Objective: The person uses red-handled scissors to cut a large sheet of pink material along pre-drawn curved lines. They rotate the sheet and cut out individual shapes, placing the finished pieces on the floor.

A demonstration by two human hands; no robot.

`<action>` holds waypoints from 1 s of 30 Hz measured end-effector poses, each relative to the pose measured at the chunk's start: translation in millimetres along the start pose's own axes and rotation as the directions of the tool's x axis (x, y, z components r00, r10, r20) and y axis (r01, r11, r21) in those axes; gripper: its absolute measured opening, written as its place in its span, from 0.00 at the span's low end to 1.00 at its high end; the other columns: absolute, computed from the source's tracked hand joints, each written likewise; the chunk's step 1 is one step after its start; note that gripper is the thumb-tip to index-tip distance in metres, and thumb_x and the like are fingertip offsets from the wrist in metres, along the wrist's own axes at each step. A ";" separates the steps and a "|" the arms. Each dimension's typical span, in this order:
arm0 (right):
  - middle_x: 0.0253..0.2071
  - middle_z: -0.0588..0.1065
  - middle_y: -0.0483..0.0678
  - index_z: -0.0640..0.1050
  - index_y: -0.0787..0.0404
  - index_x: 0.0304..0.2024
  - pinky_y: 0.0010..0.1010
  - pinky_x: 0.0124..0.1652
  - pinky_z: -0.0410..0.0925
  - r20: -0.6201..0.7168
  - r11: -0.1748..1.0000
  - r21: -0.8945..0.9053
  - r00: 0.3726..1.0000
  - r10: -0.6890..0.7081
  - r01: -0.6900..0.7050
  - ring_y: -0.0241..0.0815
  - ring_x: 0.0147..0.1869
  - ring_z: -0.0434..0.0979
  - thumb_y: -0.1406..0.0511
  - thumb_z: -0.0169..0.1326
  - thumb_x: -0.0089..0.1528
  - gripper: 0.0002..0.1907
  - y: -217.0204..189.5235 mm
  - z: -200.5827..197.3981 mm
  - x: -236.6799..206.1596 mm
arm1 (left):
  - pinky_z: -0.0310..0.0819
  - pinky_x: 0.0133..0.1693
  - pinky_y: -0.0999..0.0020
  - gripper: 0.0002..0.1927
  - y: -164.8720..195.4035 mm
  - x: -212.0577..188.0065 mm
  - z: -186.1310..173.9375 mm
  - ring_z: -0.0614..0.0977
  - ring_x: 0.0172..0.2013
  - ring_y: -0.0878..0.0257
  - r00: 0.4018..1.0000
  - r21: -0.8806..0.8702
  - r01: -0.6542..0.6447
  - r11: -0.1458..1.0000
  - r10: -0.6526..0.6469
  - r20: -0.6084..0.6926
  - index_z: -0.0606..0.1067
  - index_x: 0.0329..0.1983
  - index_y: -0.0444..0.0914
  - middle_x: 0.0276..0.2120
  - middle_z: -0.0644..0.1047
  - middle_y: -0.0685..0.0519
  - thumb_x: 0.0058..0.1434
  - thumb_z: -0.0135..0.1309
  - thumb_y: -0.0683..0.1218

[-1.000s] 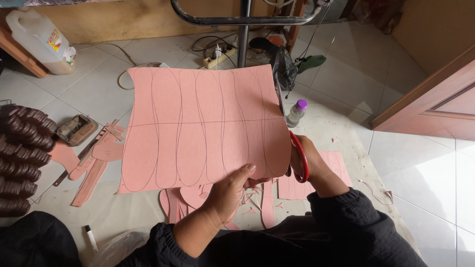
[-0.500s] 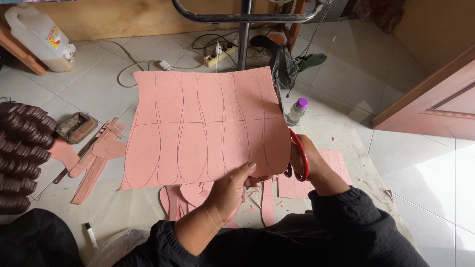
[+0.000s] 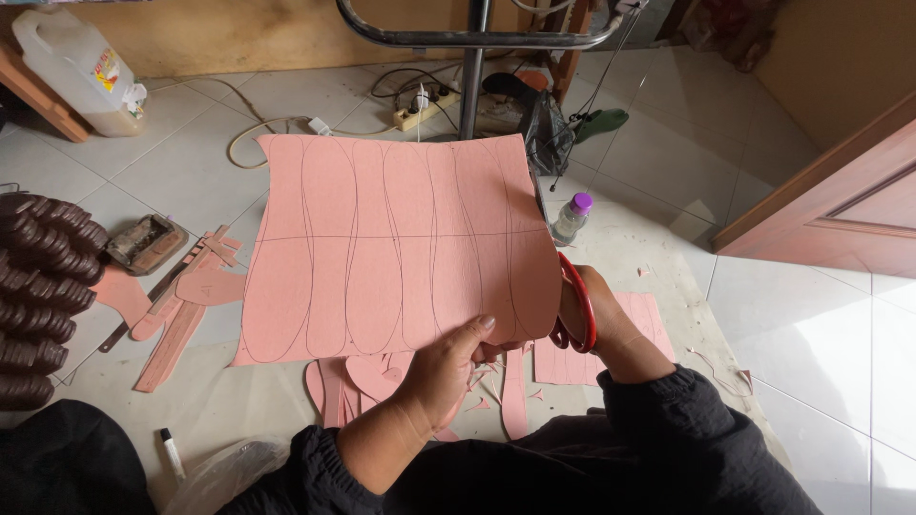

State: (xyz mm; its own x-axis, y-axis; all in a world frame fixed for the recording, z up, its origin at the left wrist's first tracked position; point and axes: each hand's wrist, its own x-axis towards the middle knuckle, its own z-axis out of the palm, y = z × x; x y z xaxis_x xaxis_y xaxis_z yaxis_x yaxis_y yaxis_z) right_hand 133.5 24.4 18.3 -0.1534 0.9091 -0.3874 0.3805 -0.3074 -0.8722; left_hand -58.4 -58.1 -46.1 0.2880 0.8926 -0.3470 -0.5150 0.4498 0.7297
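Little has shifted since the earlier frames: the pink sheet point(image 3: 401, 248) sits a touch higher and flatter. It is held up over the tiled floor point(image 3: 821, 381), its lower edge pinched by the left hand point(image 3: 448, 367). The right hand point(image 3: 596, 319) grips red-handled scissors point(image 3: 577, 300) at the sheet's right edge; the blades are hidden. Cutting along the pencilled sole outlines seems under way, and following the next curve likely calls for turning the sheet. It looks thin, matte and stiff; cut strips point(image 3: 181, 315) lie nearby.
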 end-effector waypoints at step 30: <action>0.17 0.72 0.54 0.77 0.76 0.37 0.30 0.11 0.60 -0.014 0.996 0.080 0.999 -0.033 0.034 0.41 0.12 0.67 0.60 0.45 0.68 0.21 11.8 3.3 11.3 | 0.68 0.51 0.66 0.24 1.8 -2.1 8.7 0.72 0.39 0.67 0.999 0.148 -0.016 0.989 0.012 0.031 0.77 0.54 0.31 0.43 0.83 0.49 0.71 0.42 0.54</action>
State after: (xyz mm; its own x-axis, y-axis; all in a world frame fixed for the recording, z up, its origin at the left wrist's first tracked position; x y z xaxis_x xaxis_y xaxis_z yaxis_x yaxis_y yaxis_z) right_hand 133.2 30.1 2.7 -0.1530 0.9227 -0.3539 0.3011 -0.2976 -0.9060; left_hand -52.9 -59.5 -38.9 0.3065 0.8964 -0.3202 -0.3944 0.4257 0.8144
